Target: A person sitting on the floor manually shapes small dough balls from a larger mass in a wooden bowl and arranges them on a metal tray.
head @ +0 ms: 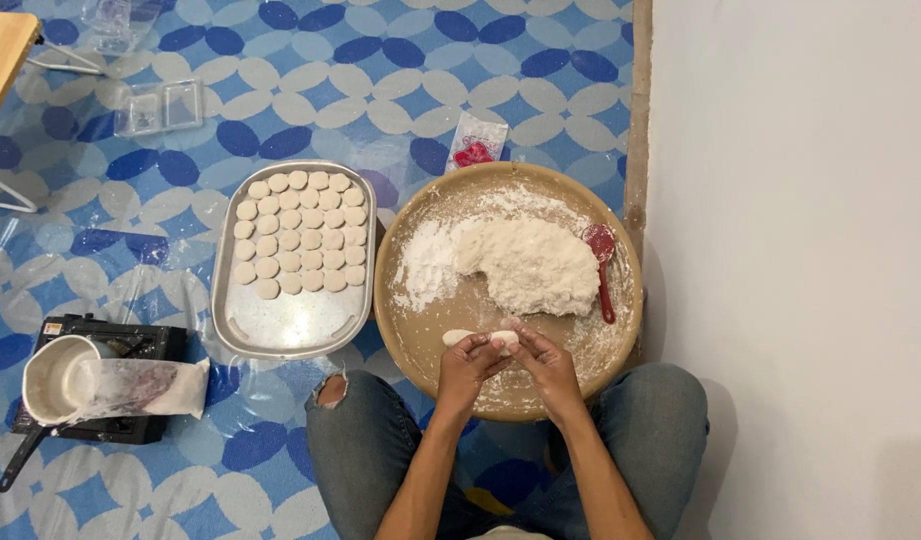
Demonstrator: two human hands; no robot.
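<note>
My left hand (468, 365) and my right hand (543, 360) meet over the near part of a round tan tray (426, 340), both pinching a small roll of white dough (461, 337) that sticks out to the left. Beyond my hands a big lump of white dough (533, 262) lies on the tray beside loose flour (426, 262). A red spoon (603, 265) rests at the tray's right side. To the left, a metal rectangular tray (291, 325) holds several rows of small round dough pieces (301, 232).
A small pot (53, 378) sits on a black portable stove (131, 345) at the lower left with a white bag (146, 386) beside it. A clear plastic box (161, 106) and a small packet (478, 140) lie on the blue patterned mat. My knees frame the tan tray.
</note>
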